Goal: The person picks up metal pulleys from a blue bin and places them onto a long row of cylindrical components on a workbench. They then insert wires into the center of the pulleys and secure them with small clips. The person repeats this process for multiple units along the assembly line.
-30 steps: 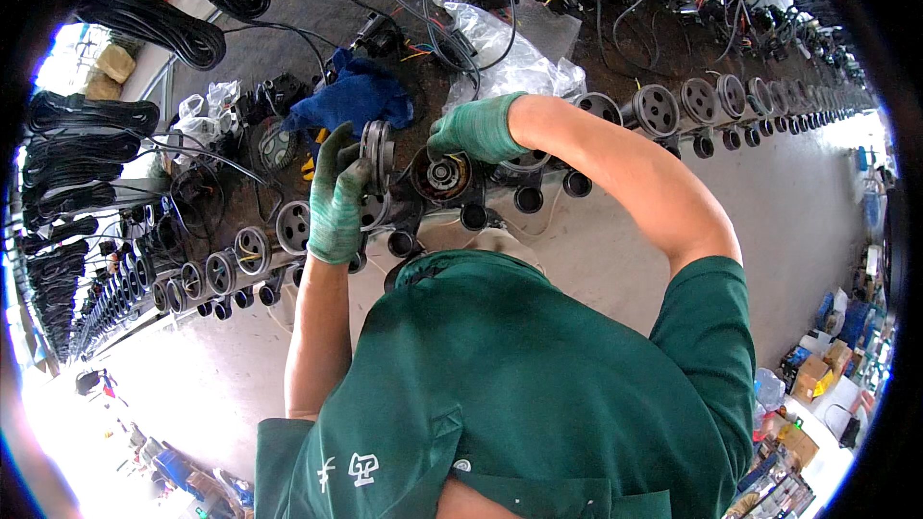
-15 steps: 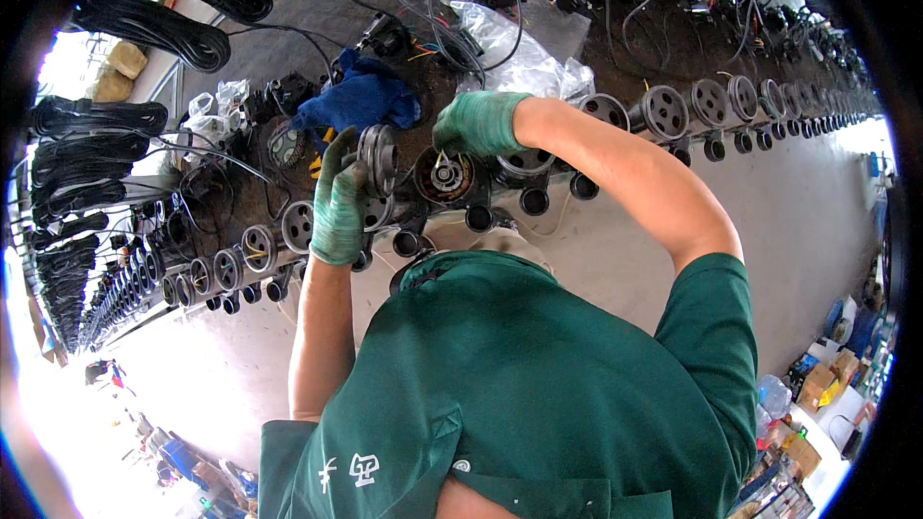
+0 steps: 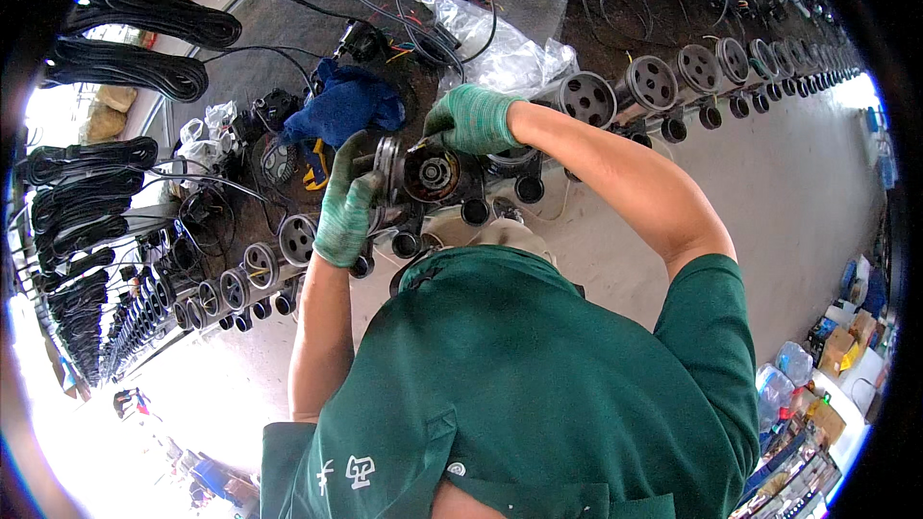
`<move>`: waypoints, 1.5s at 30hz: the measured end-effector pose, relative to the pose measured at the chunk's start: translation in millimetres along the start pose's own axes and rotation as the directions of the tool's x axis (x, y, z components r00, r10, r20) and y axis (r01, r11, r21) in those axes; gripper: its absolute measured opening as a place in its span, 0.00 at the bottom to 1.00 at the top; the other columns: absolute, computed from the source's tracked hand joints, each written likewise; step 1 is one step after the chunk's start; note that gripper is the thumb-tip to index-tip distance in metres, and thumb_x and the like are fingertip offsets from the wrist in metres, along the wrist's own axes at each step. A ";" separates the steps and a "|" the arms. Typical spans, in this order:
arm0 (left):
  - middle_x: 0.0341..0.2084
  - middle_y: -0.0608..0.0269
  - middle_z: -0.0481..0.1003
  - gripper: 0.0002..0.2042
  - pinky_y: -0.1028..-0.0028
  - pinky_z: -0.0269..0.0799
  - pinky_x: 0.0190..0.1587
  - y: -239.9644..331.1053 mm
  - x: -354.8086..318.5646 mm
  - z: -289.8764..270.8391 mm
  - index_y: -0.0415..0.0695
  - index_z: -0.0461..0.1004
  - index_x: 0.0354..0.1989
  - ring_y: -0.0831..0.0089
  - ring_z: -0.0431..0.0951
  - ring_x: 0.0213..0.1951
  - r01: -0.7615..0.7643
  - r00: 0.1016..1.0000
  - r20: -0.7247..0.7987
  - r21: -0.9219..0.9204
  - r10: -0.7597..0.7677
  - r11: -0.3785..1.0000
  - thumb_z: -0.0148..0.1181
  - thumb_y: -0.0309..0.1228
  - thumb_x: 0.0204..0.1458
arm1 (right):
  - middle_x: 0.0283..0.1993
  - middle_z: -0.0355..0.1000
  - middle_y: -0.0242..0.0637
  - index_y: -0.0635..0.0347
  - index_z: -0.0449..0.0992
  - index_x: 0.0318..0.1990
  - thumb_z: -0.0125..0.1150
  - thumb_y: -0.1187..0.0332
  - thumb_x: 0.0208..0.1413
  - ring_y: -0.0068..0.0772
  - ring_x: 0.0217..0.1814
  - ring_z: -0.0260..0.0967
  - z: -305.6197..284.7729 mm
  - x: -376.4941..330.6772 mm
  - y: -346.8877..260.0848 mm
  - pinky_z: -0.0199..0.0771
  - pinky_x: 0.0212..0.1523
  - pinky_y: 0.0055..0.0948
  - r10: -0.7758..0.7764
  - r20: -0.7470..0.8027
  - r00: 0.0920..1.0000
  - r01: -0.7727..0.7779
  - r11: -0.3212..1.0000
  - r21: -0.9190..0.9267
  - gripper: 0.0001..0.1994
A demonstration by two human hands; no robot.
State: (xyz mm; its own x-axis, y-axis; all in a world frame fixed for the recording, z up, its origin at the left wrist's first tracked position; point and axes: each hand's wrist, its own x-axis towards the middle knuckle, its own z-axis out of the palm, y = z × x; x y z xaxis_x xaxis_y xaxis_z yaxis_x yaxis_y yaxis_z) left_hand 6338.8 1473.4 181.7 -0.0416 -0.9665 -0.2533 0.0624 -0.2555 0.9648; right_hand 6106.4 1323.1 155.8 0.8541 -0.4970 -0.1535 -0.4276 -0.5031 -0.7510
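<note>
My gloved left hand [image 3: 346, 216] grips a round grey motor cover [image 3: 387, 168] by its edge, held upright on its side. Right beside that cover lies an open motor housing [image 3: 433, 176], its copper winding and round centre facing me. My gloved right hand [image 3: 476, 120] is bent over the housing's upper rim, fingers pinched together. A thin pale wire [image 3: 418, 145] shows at those fingertips, leading toward the cover; its far end is hidden.
A long row of similar grey motors [image 3: 654, 84] runs along the bench edge both ways. Behind the hands lie a blue cloth [image 3: 348, 104], a yellow-handled tool [image 3: 315, 165], clear plastic bags [image 3: 500, 43] and loose cables. Coiled black cables [image 3: 144, 67] hang at the left.
The cover in my left hand has moved right, close against the open housing. My right hand has shifted slightly left. The whole view has turned a little.
</note>
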 end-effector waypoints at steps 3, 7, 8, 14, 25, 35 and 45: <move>0.56 0.56 0.73 0.34 0.69 0.74 0.57 -2.3 2.3 5.5 0.43 0.53 0.75 0.70 0.75 0.53 -0.025 1.000 -0.001 0.046 0.026 0.999 0.58 0.36 0.62 | 0.44 0.81 0.51 0.59 0.83 0.47 0.63 0.65 0.57 0.52 0.46 0.79 1.6 -0.9 -0.6 0.77 0.48 0.41 0.013 -0.021 1.000 -0.013 1.000 -0.001 0.13; 0.55 0.56 0.73 0.34 0.70 0.74 0.56 -5.6 6.2 6.8 0.43 0.53 0.75 0.70 0.75 0.53 -0.013 1.000 0.019 0.038 0.012 0.999 0.58 0.37 0.62 | 0.43 0.81 0.51 0.60 0.83 0.46 0.63 0.65 0.56 0.52 0.45 0.80 4.2 -1.1 -0.9 0.78 0.48 0.41 0.018 -0.045 0.999 -0.018 1.000 0.008 0.13; 0.55 0.56 0.73 0.34 0.70 0.74 0.55 -5.3 6.3 7.0 0.44 0.53 0.75 0.70 0.75 0.52 0.003 1.000 0.025 0.032 -0.004 0.999 0.58 0.38 0.62 | 0.43 0.81 0.51 0.60 0.83 0.46 0.63 0.65 0.56 0.52 0.45 0.80 5.2 -0.6 0.0 0.78 0.48 0.40 0.016 -0.054 0.998 -0.015 1.000 0.020 0.13; 0.54 0.55 0.74 0.36 0.69 0.74 0.55 -11.1 10.2 15.9 0.43 0.54 0.74 0.70 0.76 0.52 -0.005 1.000 0.013 0.037 0.005 0.999 0.63 0.36 0.59 | 0.44 0.81 0.51 0.60 0.83 0.47 0.62 0.64 0.56 0.51 0.45 0.80 8.3 1.5 3.8 0.78 0.49 0.40 0.036 -0.067 0.997 -0.033 0.998 0.055 0.14; 0.56 0.51 0.66 0.48 0.67 0.73 0.60 0.8 19.3 40.3 0.41 0.57 0.72 0.62 0.73 0.56 -0.183 0.968 0.014 0.724 0.251 0.666 0.76 0.29 0.38 | 0.46 0.81 0.51 0.60 0.82 0.49 0.63 0.64 0.58 0.49 0.48 0.80 -11.7 1.8 3.8 0.77 0.52 0.39 0.057 0.113 0.992 -0.063 0.996 0.058 0.15; 0.53 0.37 0.68 0.47 0.55 0.75 0.55 0.0 24.8 54.6 0.43 0.64 0.68 0.43 0.74 0.52 -0.172 0.972 0.097 0.914 0.214 0.367 0.79 0.38 0.34 | 0.50 0.79 0.50 0.55 0.75 0.58 0.59 0.67 0.64 0.54 0.52 0.77 -29.8 -7.9 -9.5 0.76 0.53 0.44 0.143 -0.122 0.982 -0.155 0.983 -0.097 0.16; 0.58 0.43 0.69 0.42 0.55 0.78 0.53 34.3 29.0 76.8 0.49 0.69 0.66 0.45 0.76 0.54 -0.170 0.980 0.173 0.985 -0.096 0.035 0.79 0.46 0.38 | 0.49 0.81 0.41 0.54 0.77 0.60 0.64 0.72 0.61 0.31 0.50 0.79 -31.0 -67.9 -29.2 0.79 0.55 0.32 0.076 -0.459 0.885 -0.013 0.990 0.140 0.19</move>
State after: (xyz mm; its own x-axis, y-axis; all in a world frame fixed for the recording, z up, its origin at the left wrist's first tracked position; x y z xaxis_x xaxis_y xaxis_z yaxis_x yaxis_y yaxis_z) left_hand 6263.1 1438.5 212.9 -0.2193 -0.9185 -0.3291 -0.9728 0.1798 0.1464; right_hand 6051.8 1349.6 208.0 0.5872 -0.8030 0.1018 -0.3929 -0.3927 -0.8315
